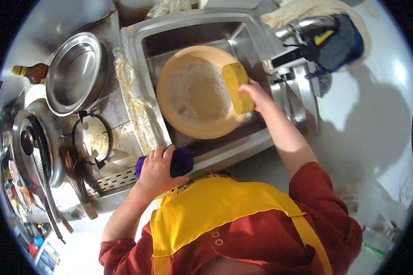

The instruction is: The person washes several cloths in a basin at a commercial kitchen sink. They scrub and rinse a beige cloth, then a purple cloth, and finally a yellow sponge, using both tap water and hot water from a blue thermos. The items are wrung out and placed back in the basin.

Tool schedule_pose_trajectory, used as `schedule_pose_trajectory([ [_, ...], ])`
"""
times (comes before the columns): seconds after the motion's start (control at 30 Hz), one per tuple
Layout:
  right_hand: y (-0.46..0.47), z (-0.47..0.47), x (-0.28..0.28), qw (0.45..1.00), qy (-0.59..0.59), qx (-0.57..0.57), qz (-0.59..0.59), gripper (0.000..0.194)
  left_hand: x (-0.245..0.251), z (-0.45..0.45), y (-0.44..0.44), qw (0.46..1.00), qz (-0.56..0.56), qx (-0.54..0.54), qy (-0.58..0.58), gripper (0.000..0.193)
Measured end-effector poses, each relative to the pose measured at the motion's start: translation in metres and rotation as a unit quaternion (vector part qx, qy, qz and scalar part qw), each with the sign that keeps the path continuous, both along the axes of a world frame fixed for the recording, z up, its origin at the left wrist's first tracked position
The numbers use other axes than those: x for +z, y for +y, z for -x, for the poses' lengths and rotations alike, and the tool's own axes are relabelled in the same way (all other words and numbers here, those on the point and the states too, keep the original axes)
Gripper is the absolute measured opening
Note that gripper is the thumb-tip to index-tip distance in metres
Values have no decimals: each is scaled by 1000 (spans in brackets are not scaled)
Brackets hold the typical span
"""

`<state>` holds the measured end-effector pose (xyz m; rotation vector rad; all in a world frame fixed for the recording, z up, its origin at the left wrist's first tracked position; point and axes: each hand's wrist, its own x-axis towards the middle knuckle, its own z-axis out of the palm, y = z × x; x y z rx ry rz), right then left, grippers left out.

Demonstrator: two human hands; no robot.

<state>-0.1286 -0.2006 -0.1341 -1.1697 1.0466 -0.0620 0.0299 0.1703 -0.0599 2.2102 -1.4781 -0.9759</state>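
Note:
My right hand (258,95) grips a large yellow sponge (239,87) above the right rim of a tan plastic basin (173,118). Cloudy, sudsy water (206,92) partly fills the basin, and a small dark bit floats near its lower left. The basin stands inside a stainless steel sink (206,19). At the sink's front left corner, my left hand (160,168) is closed over a bunched purple cloth (182,161). The cloth shows on both sides of the hand, and its underside is hidden.
Left of the sink is a gas burner (93,137) with a steel bowl (72,75) behind it. A whisk brush (77,182), a ladle (29,141) and a bottle (34,72) lie farther left. Crumpled plastic film (137,113) lines the divider. Cleavers (292,92) and dark cloths (344,44) hang at right.

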Motion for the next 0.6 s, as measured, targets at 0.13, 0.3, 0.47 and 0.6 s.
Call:
schedule_pose_trajectory([
  [0.13, 22, -55, -79, 815, 197, 257, 480, 75, 5, -19, -19, 990, 39, 124, 53, 67],
  [0.3, 59, -78, -144, 674, 302, 479, 474, 92, -2, -27, -74, 980, 93, 167, 61, 52],
  [0.47, 34, -84, -171, 841, 140, 406, 328, 87, -39, -27, -128, 983, 57, 148, 95, 52],
  [0.6, 22, -75, -167, 851, 151, 345, 366, 74, -87, -39, -154, 992, 11, 118, 52, 58],
])
